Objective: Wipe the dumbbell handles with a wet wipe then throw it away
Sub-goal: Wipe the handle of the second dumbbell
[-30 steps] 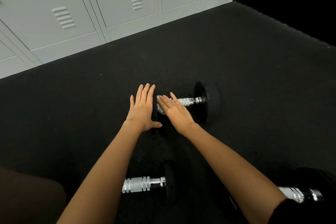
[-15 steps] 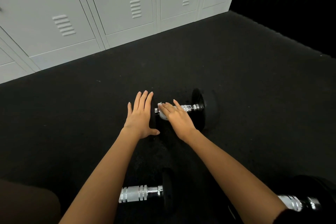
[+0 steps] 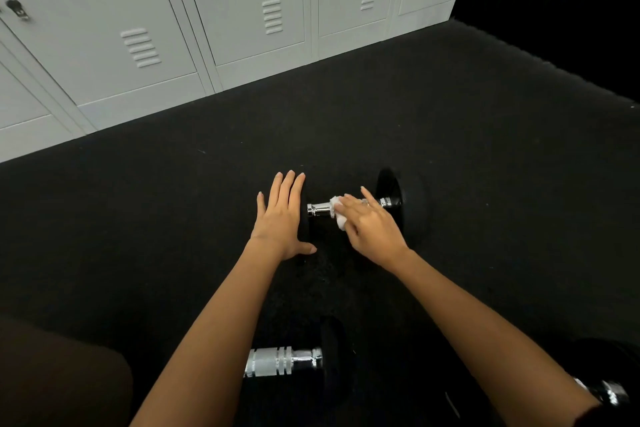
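1. head view: we are part-way through wiping the far dumbbell point(image 3: 394, 204), which lies on the black floor point(image 3: 485, 166) well in front of the grey lockers point(image 3: 242, 10). to do this step well, we judge we should keep the wet wipe point(image 3: 338, 213) wrapped over the chrome handle point(image 3: 320, 209), run it along the full length between the two black weights, and turn the bar so the underside gets cleaned too.
2. head view: our left hand point(image 3: 282, 218) lies flat, fingers straight and close together, thumb spread out to the side; it seems to rest on the dumbbell's near-left weight to stop it rolling, though that dark weight is hard to make out against the floor.
3. head view: our right hand point(image 3: 370, 222) presses the white wipe down onto the handle, fingers nearly straight and draped over the bar, not clenched round it.
4. head view: a second dumbbell point(image 3: 294, 360) lies close to us between our forearms, and a third point(image 3: 604, 392) peeks in at the lower right; we judge their handles may still need wiping. no bin shows here.
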`<state>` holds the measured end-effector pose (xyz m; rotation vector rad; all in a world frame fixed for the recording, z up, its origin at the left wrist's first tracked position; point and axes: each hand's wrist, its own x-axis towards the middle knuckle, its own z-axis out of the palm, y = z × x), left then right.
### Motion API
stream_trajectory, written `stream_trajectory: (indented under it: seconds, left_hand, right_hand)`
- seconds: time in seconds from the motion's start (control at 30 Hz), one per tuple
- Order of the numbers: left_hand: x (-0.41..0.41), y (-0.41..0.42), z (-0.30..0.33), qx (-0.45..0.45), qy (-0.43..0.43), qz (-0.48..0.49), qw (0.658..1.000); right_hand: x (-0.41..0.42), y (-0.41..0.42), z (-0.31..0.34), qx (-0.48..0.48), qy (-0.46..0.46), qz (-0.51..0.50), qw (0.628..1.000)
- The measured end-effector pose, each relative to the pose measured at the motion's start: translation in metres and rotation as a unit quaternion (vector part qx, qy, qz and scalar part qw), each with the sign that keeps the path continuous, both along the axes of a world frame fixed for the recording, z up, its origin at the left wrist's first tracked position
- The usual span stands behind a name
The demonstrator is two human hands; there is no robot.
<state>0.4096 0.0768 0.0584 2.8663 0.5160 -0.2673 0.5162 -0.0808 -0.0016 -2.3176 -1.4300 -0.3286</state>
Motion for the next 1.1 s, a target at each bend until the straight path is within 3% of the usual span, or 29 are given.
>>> stream_trajectory:
  seconds: [0.1,0.2,0.53,0.6,0.77,0.93,1.1]
  left_hand:
    - [-0.001,0.000,-0.001,0.001,0.002,0.000,1.000]
    - [0.000,0.000,0.000,-0.002,0.002,0.001,1.000]
    - [0.001,0.001,-0.001,-0.001,-0.001,0.000,1.000]
    - [0.001,0.001,-0.001,0.000,-0.001,-0.002,1.000]
    - [0.000,0.001,-0.002,0.000,-0.003,-0.002,1.000]
    - [0.001,0.001,-0.002,0.008,-0.005,0.001,1.000]
    - [0.000,0.000,-0.002,0.013,-0.003,0.000,1.000]
  right_hand:
    - [0.004,0.006,0.005,0.077,0.107,-0.108,0.985]
    - [0.008,0.014,0.008,0.030,0.189,-0.142,0.971]
    - [0.012,0.040,0.016,-0.085,0.217,-0.107,0.967]
    - [0.009,0.037,0.012,-0.088,0.199,-0.069,0.974]
    - [-0.006,0.024,0.000,-0.104,0.033,0.044,0.993]
    - [-0.017,0.003,-0.020,-0.145,-0.092,0.065,0.983]
    - [-0.017,-0.008,-0.017,-0.109,-0.089,0.121,0.983]
